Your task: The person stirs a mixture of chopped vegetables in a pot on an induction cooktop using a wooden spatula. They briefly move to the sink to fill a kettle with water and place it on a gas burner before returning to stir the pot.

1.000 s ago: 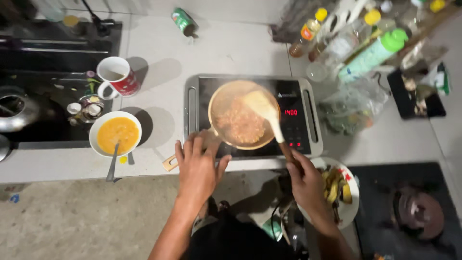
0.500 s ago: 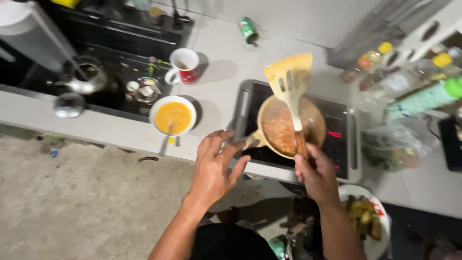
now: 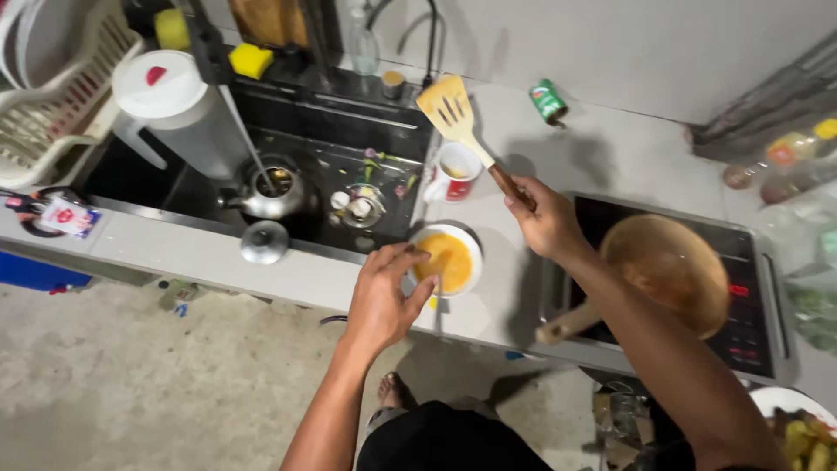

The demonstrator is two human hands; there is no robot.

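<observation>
My right hand (image 3: 545, 222) grips the brown handle of a yellow slotted spatula (image 3: 449, 112), raised over the counter with its blade above the sink's edge. My left hand (image 3: 384, 292) hovers with fingers apart just left of a white bowl of beaten egg (image 3: 447, 259), not clearly touching it. A utensil handle lies in that bowl. A red and white mug (image 3: 456, 171) stands behind the bowl. To the right, a pan with a wooden handle (image 3: 670, 269) sits on a black induction cooker (image 3: 750, 301), partly behind my right forearm.
A dark sink (image 3: 296, 166) holds a steel kettle (image 3: 272, 190), its lid (image 3: 264, 242) and small dishes. A white jug (image 3: 170, 109) and dish rack (image 3: 44, 105) stand at left. A green can (image 3: 548, 99) lies near the wall. Bottles (image 3: 785, 161) and a plate of food (image 3: 798, 427) are at right.
My view has swung left toward the sink. The right hand has carried the spatula from over the pan to the left, above the mug. The left hand has moved off the pan handle toward the egg bowl.
</observation>
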